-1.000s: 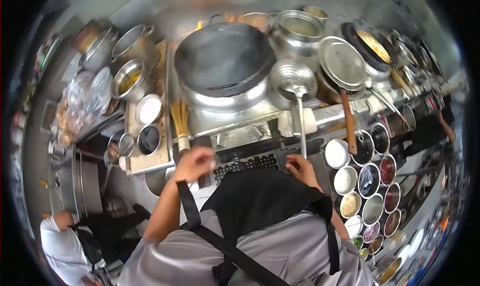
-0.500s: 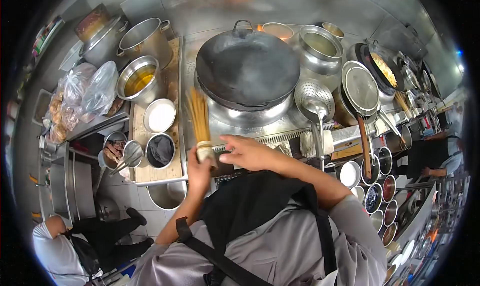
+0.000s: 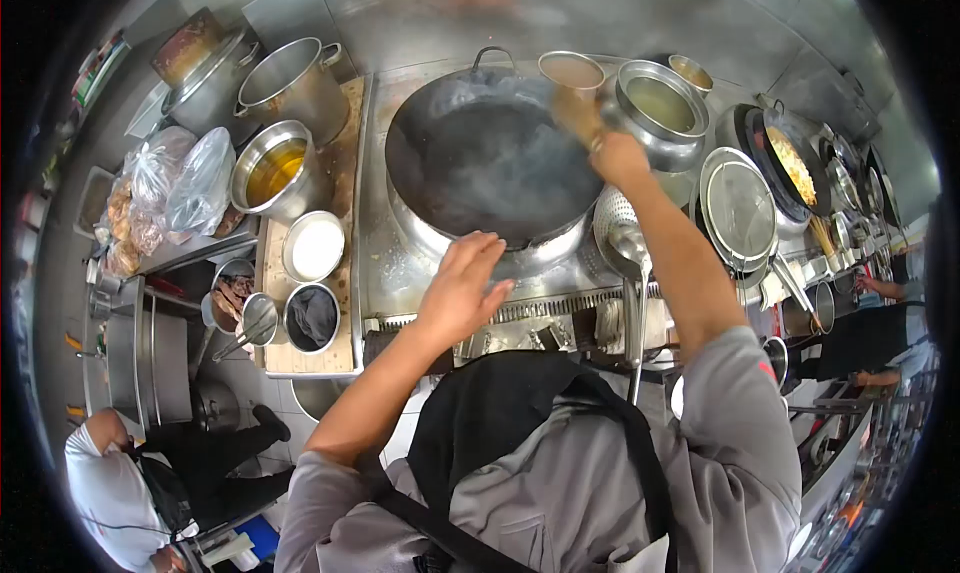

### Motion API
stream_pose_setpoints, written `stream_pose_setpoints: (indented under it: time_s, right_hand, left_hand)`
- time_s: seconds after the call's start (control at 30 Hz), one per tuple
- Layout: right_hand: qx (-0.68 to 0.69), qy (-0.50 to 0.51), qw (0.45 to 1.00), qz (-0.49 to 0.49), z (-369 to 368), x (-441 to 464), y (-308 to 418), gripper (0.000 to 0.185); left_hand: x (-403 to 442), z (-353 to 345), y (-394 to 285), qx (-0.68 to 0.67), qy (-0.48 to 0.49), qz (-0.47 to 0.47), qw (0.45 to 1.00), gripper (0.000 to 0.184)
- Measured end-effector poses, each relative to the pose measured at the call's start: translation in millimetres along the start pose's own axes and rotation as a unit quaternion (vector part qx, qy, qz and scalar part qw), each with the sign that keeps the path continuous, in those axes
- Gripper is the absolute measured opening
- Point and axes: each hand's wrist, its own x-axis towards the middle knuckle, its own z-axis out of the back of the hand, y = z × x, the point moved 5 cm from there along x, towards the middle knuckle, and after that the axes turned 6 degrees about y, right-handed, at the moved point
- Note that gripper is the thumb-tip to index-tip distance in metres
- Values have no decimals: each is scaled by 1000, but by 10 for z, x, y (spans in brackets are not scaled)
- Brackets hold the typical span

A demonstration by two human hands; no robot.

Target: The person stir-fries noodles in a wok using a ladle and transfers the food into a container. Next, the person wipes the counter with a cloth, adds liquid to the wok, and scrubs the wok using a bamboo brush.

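A large black wok (image 3: pixel 480 163) sits on a metal ring stand on the range, with thin smoke or steam over its inside. My right hand (image 3: pixel 620 160) is closed round the handle of a bamboo wok brush (image 3: pixel 578 121) at the wok's right rim. Motion smears the bristles, and I cannot tell whether they touch metal. By the front rim is my left hand (image 3: pixel 465 285), with nothing in it and its fingers apart. Whether its fingertips touch the rim is unclear. A perforated ladle (image 3: pixel 612 218) and a solid ladle (image 3: pixel 630 248) lie below my right forearm.
Left of the wok stand a pot of yellow oil (image 3: pixel 275 168), a bowl of white contents (image 3: pixel 314 247) and a container with dark cloth-like contents (image 3: pixel 312 318). A pot of cloudy liquid (image 3: pixel 661 106) and round strainers (image 3: pixel 740 208) are at right. A co-worker (image 3: pixel 125 483) is at lower left.
The wok brush has gone from my left hand to my right and moved across to the wok's right side. My left hand has shifted right, to the front rim. Smoke or steam is thicker.
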Motion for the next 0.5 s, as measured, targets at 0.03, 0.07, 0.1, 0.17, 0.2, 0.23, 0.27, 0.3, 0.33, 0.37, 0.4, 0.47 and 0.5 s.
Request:
stream_pose_setpoints:
  time_s: [0.03, 0.07, 0.1, 0.17, 0.2, 0.23, 0.27, 0.3, 0.33, 0.37, 0.4, 0.47, 0.5]
  right_hand:
    - [1, 0, 1000, 3, -67, 27, -4, 32]
    - [62, -98, 993, 8, -50, 9, -21, 32]
    - [122, -195, 973, 13, -25, -8, -25, 32]
    - [303, -71, 950, 36, -304, -75, 125, 29]
    - [365, 91, 926, 32, -432, -182, 335, 34]
    - [417, 248, 874, 28, -518, -332, 553, 40]
    - [375, 304, 871, 93, -439, -454, 736, 51]
    - [352, 308, 871, 153, -511, -450, 780, 51]
    - [335, 331, 876, 107, -339, -446, 660, 52]
    - [320, 354, 877, 57, -139, -397, 460, 53]
    - [158, 236, 951, 126, -269, -2, 197, 43]
    - [34, 54, 996, 62, -27, 341, -295, 26]
    - [35, 53, 996, 62, -13, 331, -320, 26]
  left_hand:
    - [81, -99, -6, 51, 6, -23, 998, 50]
    - [142, -221, 7, 67, -18, -45, 997, 44]
    - [207, -324, 89, 70, -19, -43, 996, 44]
    - [225, -567, 170, 101, 6, -43, 994, 33]
    - [265, -594, 168, 122, -45, -48, 990, 24]
    - [283, -640, 186, 125, -43, -53, 990, 24]
    - [266, -679, 216, 134, -36, -40, 989, 23]
    - [261, -691, 234, 145, -30, -24, 989, 23]
    - [269, -687, 230, 149, -22, -16, 988, 21]
    - [246, -695, 204, 151, -14, -17, 988, 21]
    - [266, -689, 206, 143, -17, -10, 990, 20]
    - [302, -701, 254, 135, -22, 9, 991, 17]
    - [295, -694, 264, 109, -19, 22, 994, 18]
